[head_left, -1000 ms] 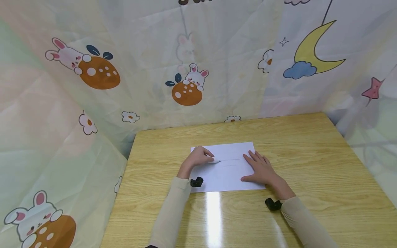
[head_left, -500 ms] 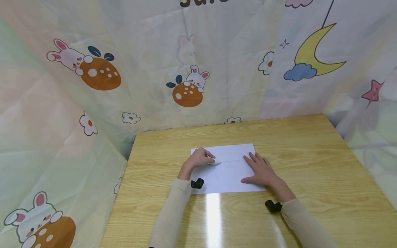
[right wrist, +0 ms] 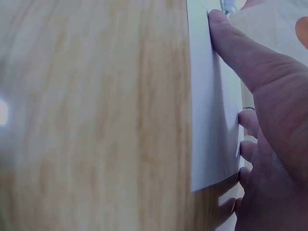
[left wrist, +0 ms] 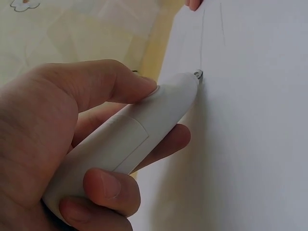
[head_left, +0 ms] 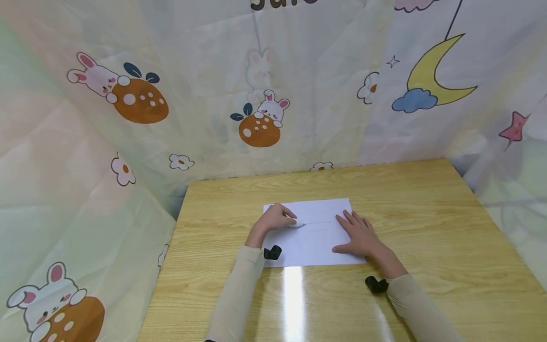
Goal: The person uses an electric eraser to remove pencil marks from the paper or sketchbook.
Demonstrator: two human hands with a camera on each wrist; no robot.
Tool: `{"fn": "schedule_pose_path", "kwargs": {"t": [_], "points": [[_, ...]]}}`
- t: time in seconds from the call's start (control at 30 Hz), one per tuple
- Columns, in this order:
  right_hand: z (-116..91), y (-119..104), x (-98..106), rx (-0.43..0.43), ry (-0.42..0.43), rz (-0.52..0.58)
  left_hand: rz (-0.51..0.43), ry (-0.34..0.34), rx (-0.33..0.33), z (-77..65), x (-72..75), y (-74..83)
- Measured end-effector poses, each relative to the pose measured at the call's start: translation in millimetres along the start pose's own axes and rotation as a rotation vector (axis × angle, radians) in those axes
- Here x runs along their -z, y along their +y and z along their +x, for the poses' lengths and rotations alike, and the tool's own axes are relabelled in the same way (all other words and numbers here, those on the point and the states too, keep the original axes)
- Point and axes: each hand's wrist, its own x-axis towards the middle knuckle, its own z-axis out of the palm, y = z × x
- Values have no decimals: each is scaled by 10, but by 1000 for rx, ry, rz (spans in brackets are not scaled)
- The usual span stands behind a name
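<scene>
Head view: a plain white rectangular sheet of paper (head_left: 307, 249) lies on the yellow-brown wood-grain desk (head_left: 410, 209). The left hand (head_left: 275, 217) grips a white rounded handheld tool (head_left: 296, 224) over the left part of the sheet. The right hand (head_left: 360, 236) lies with fingers spread on the sheet's right side. Finding: both hands bear near the sides, so the middle could buckle or the sheet turn if the right hand eased off.

Left wrist view: the fingers curl round the tool's thick body, its small metal tip (left wrist: 198, 74) at the end of a thin grey line (left wrist: 202, 38). Contact with the paper I cannot confirm. The tool leans well over; in my judgement, uneven pressure at that angle could make the tip skid, stray off the line or mark the sheet.

Right wrist view: the right thumb (right wrist: 240, 43) rests on the sheet, one corner (right wrist: 196, 183) reaching past it. That corner looks unpinned, so a sideways drag might lift or crease it.
</scene>
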Motion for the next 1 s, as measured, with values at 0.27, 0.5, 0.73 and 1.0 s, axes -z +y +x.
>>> {"fn": "schedule_pose_path", "kwargs": {"t": [0.27, 0.5, 0.73, 1.0], "points": [[2, -4, -5, 15, 25, 12, 15, 15, 11, 1, 22, 18], [-6, 10, -11, 1, 4, 2, 38, -4, 4, 39, -7, 24], [-24, 9, -29, 3, 3, 11, 47, 9, 15, -2, -10, 7], [-19, 14, -21, 3, 9, 18, 19, 0, 9, 9, -12, 43]]}}
